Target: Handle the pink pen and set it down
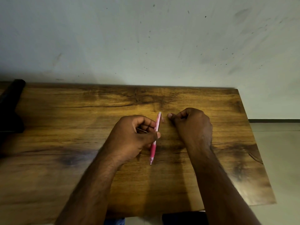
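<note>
table [211, 159]: grained wood, slight sheen | pen [155, 127]: translucent pink plastic, matt rubbery grip

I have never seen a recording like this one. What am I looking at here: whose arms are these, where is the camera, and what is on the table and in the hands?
There is no machine here. The two bare arms belong to a person, and the one picture comes from a camera worn on that person's head, looking forward and down.

The left hand grips a pink pen with curled fingers; its tip points toward the person. The right hand is beside it with fingers curled, close to the pen's far end, apparently holding nothing.

Under both lies a brown wooden table that stands against a pale wall. A dark object sits at the table's left edge; I cannot tell what it is.
</note>
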The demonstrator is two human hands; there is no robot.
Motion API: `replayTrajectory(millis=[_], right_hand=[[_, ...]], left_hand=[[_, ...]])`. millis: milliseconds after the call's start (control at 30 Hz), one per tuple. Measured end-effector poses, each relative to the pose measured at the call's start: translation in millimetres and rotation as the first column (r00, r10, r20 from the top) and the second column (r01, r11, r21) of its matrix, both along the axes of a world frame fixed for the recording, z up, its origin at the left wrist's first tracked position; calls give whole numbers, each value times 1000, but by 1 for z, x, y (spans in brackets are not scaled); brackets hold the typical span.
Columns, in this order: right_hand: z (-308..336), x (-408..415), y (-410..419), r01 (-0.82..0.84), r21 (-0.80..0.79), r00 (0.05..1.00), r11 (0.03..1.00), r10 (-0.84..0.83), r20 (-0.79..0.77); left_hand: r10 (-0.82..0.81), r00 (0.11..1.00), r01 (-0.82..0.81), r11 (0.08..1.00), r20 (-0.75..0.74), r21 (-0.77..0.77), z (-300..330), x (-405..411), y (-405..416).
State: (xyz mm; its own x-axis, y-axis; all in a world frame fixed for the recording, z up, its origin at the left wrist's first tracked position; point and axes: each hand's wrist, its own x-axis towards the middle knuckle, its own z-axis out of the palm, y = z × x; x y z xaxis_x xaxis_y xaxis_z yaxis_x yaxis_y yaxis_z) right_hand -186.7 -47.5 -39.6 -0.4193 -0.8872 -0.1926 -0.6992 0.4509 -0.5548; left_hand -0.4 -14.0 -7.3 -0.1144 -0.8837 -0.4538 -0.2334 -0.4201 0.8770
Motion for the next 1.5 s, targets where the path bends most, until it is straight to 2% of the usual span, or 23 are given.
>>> replayTrajectory(millis=[67,133,233,300,333,400,467,533,600,833,967,1100,1300,1367,1500], right_hand=[[0,-3,1,-4,-30,999,1000,5,38],[2,-6,0,31,-87,988,996,-18,150],[14,-6,-1,224,-176,867,959,-113,486],[23,-5,-2,281,-206,780,937,-98,618],[27,-4,-1,254,-209,763,944,-63,643],[35,-1,1,81,-166,785,983,40,618],[43,2,7,-181,-36,810,983,170,561],[48,7,18,-386,106,823,916,290,489],[48,13,31,-463,207,849,862,365,382],[37,23,36,-435,184,881,881,375,288],[34,30,31,-425,184,880,886,357,314],[35,31,25,-415,193,879,889,337,337],[34,30,24,-429,220,888,876,364,281],[34,29,23,-422,222,890,879,355,287],[31,27,20,-419,240,888,876,341,308]], left_hand=[[4,1000,-4,1000,1,-2,-1,0,0],[13,1000,-13,1000,4,-4,-3,1,0],[23,999,-23,1000,25,-11,-7,1,0],[36,999,-36,999,33,-11,-10,0,0],[46,998,-46,999,41,-13,-12,-1,0],[73,995,-71,997,72,-23,-15,-4,0],[90,989,-86,995,120,-42,-18,-7,-1],[93,978,-79,994,189,-78,-19,-9,-1],[114,968,-92,990,224,-104,-19,-11,-1],[175,962,-157,983,211,-98,-18,-14,-4],[203,948,-179,977,244,-118,-18,-14,-5],[235,917,-181,965,323,-189,-18,-17,-6],[334,851,-210,924,405,-320,-9,2,-10],[352,828,-227,922,437,-313,-6,15,-12],[276,826,-194,958,492,-213,-5,31,-12]])
